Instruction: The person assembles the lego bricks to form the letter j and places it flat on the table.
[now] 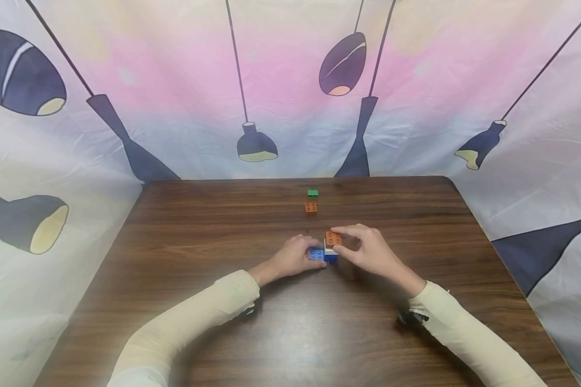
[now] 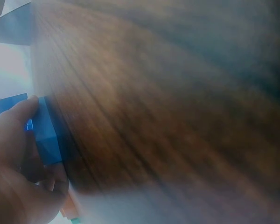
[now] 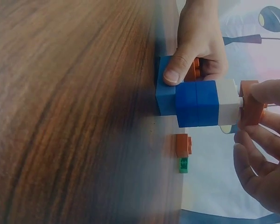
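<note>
My left hand [image 1: 290,256] holds a light blue brick [image 1: 316,256] low on the table, its thumb along the near side. Partly hidden behind those fingers is an orange brick [image 3: 195,70]. Dark blue bricks [image 3: 197,103] rise from one end of the light blue brick, with a white brick [image 3: 228,102] above them. My right hand [image 1: 370,248] pinches another orange brick [image 1: 333,237] between thumb and fingers at the top of this stack. In the right wrist view it sits slightly tilted, and the white brick's studs still show below it.
Farther back on the wooden table [image 1: 213,215] lie a loose orange brick [image 1: 311,208] and a small green brick [image 1: 312,193]. A fabric backdrop [image 1: 189,86] printed with lamps hangs behind and beside the table.
</note>
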`<state>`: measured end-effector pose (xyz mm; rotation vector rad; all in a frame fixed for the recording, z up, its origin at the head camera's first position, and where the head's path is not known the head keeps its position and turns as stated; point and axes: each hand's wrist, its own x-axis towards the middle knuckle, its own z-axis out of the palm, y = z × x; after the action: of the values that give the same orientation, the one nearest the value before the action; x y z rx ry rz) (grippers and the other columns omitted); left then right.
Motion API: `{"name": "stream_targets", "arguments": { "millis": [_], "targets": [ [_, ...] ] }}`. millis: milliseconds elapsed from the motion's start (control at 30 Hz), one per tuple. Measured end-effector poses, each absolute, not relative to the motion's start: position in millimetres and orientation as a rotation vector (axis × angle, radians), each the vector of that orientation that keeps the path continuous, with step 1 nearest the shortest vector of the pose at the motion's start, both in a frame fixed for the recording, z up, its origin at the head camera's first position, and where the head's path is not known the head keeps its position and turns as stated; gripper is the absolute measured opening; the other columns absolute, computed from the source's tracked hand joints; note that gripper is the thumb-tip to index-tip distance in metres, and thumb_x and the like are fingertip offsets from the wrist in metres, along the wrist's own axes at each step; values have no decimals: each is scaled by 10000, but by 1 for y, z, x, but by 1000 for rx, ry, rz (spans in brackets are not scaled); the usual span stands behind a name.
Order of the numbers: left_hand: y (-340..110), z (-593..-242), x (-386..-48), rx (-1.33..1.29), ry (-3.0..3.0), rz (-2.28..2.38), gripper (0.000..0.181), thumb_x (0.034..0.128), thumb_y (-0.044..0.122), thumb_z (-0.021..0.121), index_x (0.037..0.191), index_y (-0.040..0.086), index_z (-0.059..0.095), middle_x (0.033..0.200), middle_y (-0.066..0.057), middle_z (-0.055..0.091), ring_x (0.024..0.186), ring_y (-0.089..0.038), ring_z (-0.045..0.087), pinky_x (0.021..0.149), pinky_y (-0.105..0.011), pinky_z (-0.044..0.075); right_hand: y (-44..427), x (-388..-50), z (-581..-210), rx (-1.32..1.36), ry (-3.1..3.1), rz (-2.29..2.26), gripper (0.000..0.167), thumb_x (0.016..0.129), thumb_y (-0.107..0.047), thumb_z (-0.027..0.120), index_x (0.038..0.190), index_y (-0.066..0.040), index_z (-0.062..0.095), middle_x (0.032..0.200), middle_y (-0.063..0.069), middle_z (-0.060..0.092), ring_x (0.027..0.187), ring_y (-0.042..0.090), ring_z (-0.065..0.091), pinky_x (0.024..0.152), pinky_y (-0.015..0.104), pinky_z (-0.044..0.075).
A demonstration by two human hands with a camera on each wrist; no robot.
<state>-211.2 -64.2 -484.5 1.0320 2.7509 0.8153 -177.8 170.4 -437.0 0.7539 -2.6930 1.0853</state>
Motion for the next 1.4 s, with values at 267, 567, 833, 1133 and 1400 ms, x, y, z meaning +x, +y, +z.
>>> {"name": "stream_targets", "arguments": {
  "millis": [267,567,833,1133,1400],
  "targets": [
    [-64,-486,-211,1026,2750,817,435,874,392,811,1180,94,729,1046,-19,736,908,-133,614,772,-282,501,170,-177,-439,759,-2701,1080,405,901,-254,796,1279,-132,720,1135,38,749,951,176,675,729,313,538],
    [-64,-485,-210,1009,2751,805,459,878,398,806,1203,84,723,1071,-31,740,927,-140,623,780,-275,507,171,-177,-438,785,-2702,1091,384,896,-241,802,1259,-141,732,1146,45,750,995,229,686,731,354,558],
    [-63,-487,-211,1006,2745,818,481,874,412,806,1225,95,718,1103,-32,741,955,-152,631,805,-282,516,171,-180,-437,800,-2719,1109,356,899,-236,803,1234,-131,747,1155,58,753,1018,218,687,722,398,584],
    [-63,-486,-213,997,2738,811,488,877,424,799,1232,100,716,1106,-26,740,959,-149,627,821,-294,509,171,-182,-440,806,-2703,1070,348,886,-224,814,1217,-139,752,1150,32,754,1034,202,675,754,385,570],
    [-63,-484,-212,992,2742,800,480,875,408,805,1230,97,717,1105,-28,740,960,-151,627,829,-298,504,171,-182,-442,842,-2672,1011,352,870,-236,831,1199,-130,758,1106,32,758,1005,203,664,823,440,562]
  ]
}}
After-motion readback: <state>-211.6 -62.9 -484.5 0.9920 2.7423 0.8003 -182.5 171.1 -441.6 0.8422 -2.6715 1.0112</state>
